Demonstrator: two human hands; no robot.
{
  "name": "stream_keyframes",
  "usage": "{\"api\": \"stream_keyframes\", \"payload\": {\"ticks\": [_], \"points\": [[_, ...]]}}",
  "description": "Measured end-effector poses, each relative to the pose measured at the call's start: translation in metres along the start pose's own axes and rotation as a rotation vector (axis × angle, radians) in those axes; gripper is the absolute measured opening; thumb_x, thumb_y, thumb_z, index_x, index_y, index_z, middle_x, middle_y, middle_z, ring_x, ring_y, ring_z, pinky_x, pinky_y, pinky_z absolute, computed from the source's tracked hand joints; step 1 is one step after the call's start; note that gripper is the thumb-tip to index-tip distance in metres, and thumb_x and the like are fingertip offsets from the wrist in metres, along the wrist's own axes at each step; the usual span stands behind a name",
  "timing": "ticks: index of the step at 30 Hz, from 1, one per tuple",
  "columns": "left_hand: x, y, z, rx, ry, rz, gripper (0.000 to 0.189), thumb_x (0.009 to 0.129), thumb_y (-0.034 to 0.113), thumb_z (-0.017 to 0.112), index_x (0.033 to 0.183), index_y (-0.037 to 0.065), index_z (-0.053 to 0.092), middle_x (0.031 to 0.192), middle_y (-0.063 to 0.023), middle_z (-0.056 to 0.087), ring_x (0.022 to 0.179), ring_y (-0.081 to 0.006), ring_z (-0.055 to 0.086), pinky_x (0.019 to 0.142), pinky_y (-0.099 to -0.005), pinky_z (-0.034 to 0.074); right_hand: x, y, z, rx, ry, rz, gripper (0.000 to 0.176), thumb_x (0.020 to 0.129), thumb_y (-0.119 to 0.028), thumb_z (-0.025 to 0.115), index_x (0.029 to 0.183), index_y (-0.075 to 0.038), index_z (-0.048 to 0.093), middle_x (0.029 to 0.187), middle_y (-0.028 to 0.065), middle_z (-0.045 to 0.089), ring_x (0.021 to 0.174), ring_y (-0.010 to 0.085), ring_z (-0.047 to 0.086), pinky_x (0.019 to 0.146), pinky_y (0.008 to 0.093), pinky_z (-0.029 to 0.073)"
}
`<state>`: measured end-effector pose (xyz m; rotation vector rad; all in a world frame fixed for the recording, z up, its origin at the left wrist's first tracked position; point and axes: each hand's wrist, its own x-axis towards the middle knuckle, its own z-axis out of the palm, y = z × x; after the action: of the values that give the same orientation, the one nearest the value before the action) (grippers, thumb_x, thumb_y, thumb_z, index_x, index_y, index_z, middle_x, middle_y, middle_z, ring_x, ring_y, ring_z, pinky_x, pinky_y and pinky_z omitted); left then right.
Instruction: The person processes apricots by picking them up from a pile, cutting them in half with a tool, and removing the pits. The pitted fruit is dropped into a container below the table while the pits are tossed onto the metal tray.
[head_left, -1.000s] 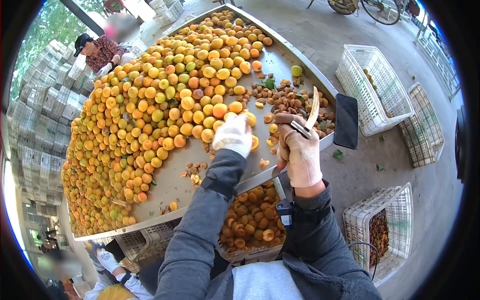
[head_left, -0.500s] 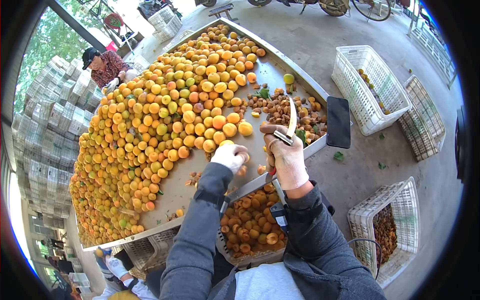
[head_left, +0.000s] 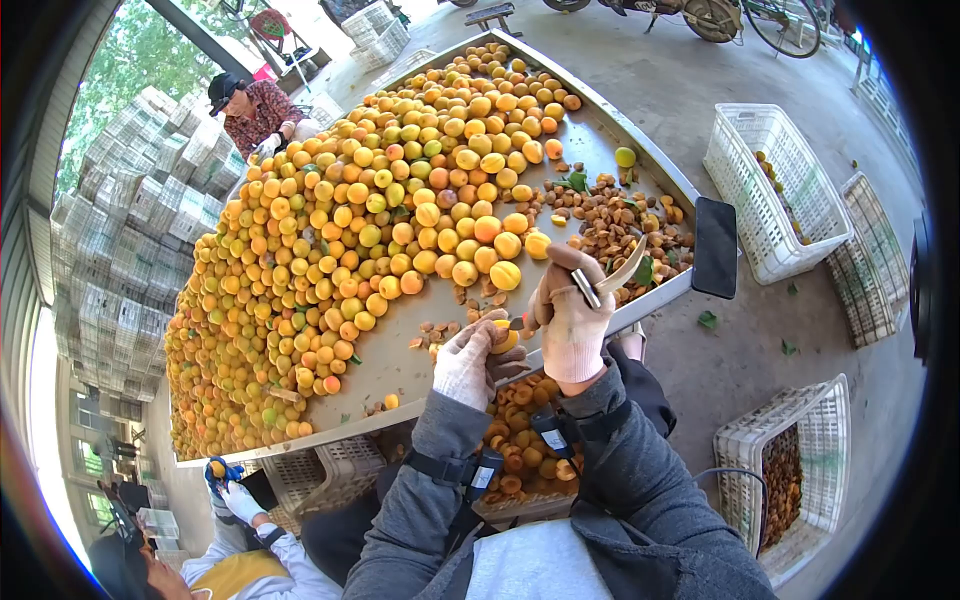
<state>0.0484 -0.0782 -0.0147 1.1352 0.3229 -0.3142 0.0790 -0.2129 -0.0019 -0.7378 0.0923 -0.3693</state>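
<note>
My left hand (head_left: 466,365), in a whitish glove, is closed around a yellow apricot (head_left: 507,338) just above the tabletop's near edge. My right hand (head_left: 573,315), also gloved, grips a knife with a pale curved piece (head_left: 628,268) sticking out past the thumb and a metal section at the fingers. The knife's small red and dark end meets the apricot between my hands. A large heap of apricots (head_left: 400,215) covers the metal table (head_left: 375,375). Brown pits (head_left: 615,225) lie piled beyond my right hand. Below my hands, a crate holds halved apricots (head_left: 525,440).
A black phone (head_left: 714,248) rests on the table's right rim. White crates (head_left: 775,190) stand on the floor to the right, one lower crate (head_left: 735,470) holding brown pits. One person (head_left: 262,115) works at the far left, another (head_left: 245,560) at lower left. Stacked crates (head_left: 130,240) rise behind.
My left hand has come back from the heap's edge and now holds an apricot against the knife. The right hand has tilted the knife's curved piece rightward. The camera view has shifted.
</note>
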Motion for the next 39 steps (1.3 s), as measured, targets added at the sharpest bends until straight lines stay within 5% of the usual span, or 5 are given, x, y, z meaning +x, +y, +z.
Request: {"api": "stream_keyframes", "payload": {"ticks": [5,16,26,30,39], "points": [[0.001,-0.005,-0.005,0.076,0.030,0.133,0.036,0.097,0.023,0.052,0.124,-0.002,0.053,0.096,-0.0125,0.064,0.079,-0.0258,0.068,0.071,-0.0395,0.060,-0.004,0.014,0.004,-0.055,-0.094,-0.084,0.019,0.093,0.001,0.051,0.108,-0.001,0.062,0.067,-0.0009,0.051,0.045,0.0068,0.043,0.040,0.0222,0.034],[0.012,0.003,-0.042,-0.317,-0.079,-0.028,0.036,0.100,0.022,0.048,0.127,0.000,0.050,0.102,-0.0090,0.061,0.072,-0.0199,0.058,0.064,-0.0335,0.053,0.041,0.082,-0.007,0.791,0.065,0.729,0.014,0.096,-0.009,0.046,0.106,-0.015,0.054,0.061,-0.0068,0.029,0.043,0.0052,0.024,0.038,0.0204,0.020],[0.043,0.028,-0.089,-0.202,0.141,0.276,0.041,0.075,-0.017,0.050,0.111,0.000,0.061,0.096,-0.0135,0.065,0.089,-0.0265,0.065,0.077,-0.0370,0.056,0.038,0.030,0.004,0.295,0.172,0.323,0.023,0.095,-0.007,0.050,0.118,-0.007,0.056,0.063,-0.0035,0.039,0.047,0.0071,0.031,0.042,0.0241,0.026],[0.058,0.028,-0.112,0.099,0.432,0.567,0.036,0.077,-0.017,0.053,0.107,-0.002,0.066,0.103,-0.0116,0.067,0.084,-0.0190,0.066,0.074,-0.0264,0.056,0.039,0.025,-0.005,0.249,0.146,0.304,0.024,0.095,-0.008,0.051,0.118,-0.006,0.055,0.064,-0.0030,0.042,0.047,0.0074,0.033,0.043,0.0249,0.029],[0.045,0.032,-0.138,0.215,0.589,0.434,0.033,0.092,-0.001,0.053,0.123,0.007,0.060,0.105,-0.0067,0.063,0.079,-0.0136,0.063,0.076,-0.0251,0.053,0.038,0.011,-0.022,0.244,0.091,0.286,0.025,0.095,-0.009,0.049,0.119,-0.006,0.055,0.064,-0.0024,0.042,0.047,0.0076,0.032,0.044,0.0250,0.027]]}}
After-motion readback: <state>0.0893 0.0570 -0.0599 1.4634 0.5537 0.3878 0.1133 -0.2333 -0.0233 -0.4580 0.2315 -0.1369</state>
